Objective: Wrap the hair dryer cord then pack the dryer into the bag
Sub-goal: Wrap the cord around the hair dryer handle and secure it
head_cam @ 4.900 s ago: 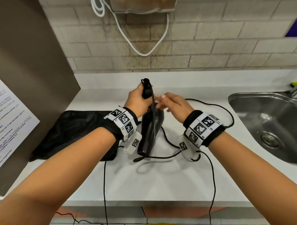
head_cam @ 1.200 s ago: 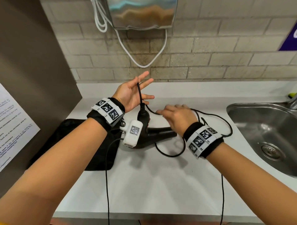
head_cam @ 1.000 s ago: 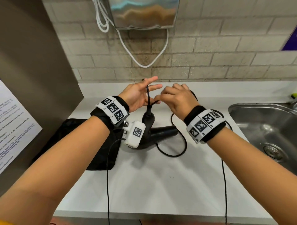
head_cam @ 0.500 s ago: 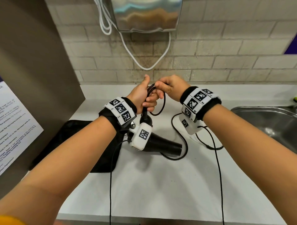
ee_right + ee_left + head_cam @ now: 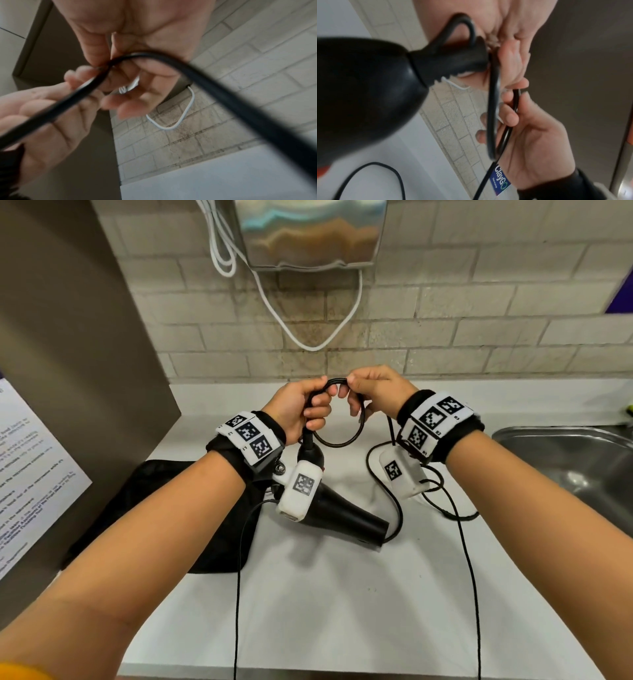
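Head view: cord-coiling step, first loops. Left hand (image 5: 301, 409) grips coiled cord (image 5: 337, 441) above the hair dryer (image 5: 337, 513), a glossy black cone lying on the white surface (image 5: 342, 594); right hand (image 5: 373, 392) pinches the loop's top. Limp black bag (image 5: 164, 508) lies left of it, unopened.

Left wrist view: ribbed strain-relief collar (image 5: 453, 65), smooth round cable.

Right wrist view: fingers (image 5: 96, 54) pinch the cable. Next move, likely: feed in the slack.
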